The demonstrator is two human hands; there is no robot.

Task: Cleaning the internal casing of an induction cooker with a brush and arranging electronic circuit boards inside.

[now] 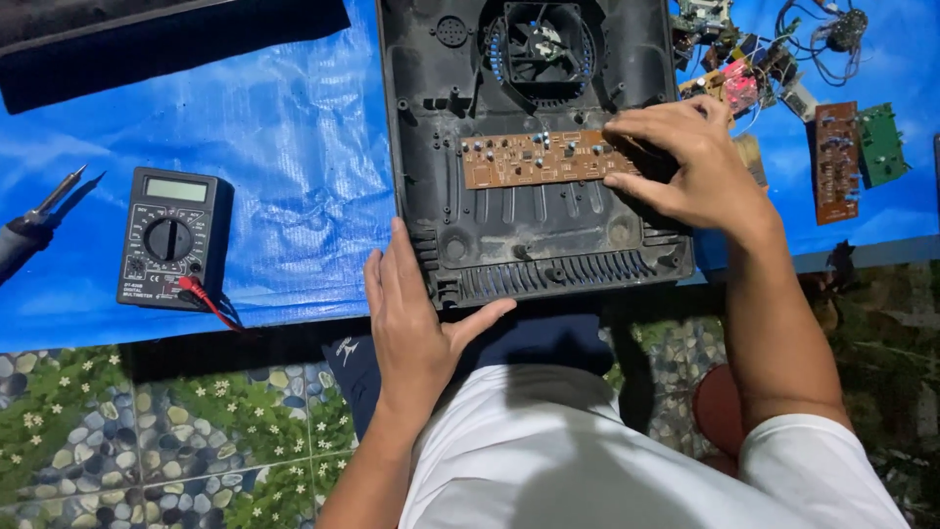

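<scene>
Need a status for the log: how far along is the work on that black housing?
Done: the black housing lies open, fan exposed. In hand: right hand fingers the brown circuit board inside; left hand steadies the near edge. Left: board not lifted out; multimeter and soldering iron lie untouched.

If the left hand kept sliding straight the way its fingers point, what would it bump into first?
The left hand points up along the near-left corner of the black casing, which it already touches. Further on that line the casing's left edge continues; depth is unclear.
</scene>
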